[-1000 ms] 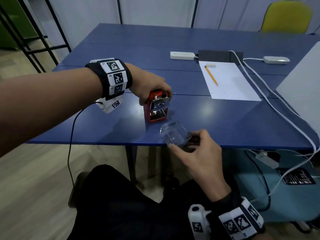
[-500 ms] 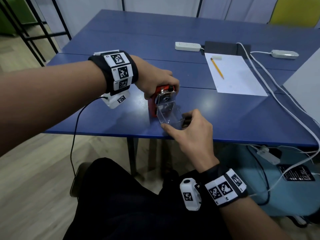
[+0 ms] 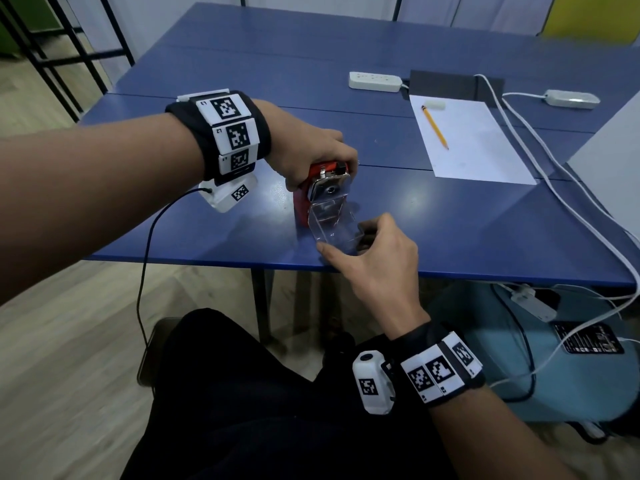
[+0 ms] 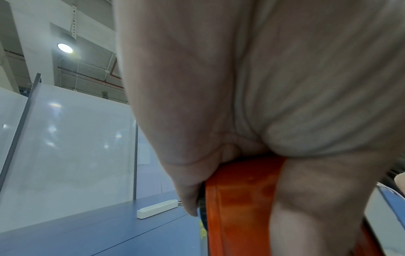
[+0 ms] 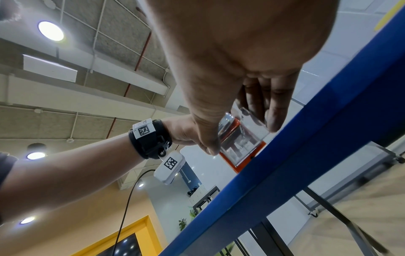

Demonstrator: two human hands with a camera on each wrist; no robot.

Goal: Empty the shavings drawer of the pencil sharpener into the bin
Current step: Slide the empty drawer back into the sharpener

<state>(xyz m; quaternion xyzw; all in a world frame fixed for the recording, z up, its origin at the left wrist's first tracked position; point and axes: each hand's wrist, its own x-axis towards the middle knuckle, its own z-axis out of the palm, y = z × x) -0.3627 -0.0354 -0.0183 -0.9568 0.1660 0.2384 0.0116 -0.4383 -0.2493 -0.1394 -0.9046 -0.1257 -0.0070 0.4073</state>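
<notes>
The right hand [image 3: 375, 258] pinches the clear shavings drawer [image 3: 333, 227] at the front of the red pencil sharpener [image 3: 313, 188], which the left hand [image 3: 308, 152] grips from above near the blue worktop's [image 3: 225, 230] front edge. Beyond lie paper [image 3: 474, 143], a pencil [image 3: 434, 127] and a power strip [image 3: 374, 81]; frosted partitions [image 4: 72, 138] stand behind.

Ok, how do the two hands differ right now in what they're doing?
The left hand grips the red sharpener from above, holding it on the table; the right hand pinches the clear drawer at the sharpener's front. The left hand reaches from the side; the right comes in over the table's near edge. Both wear marker wristbands.
</notes>
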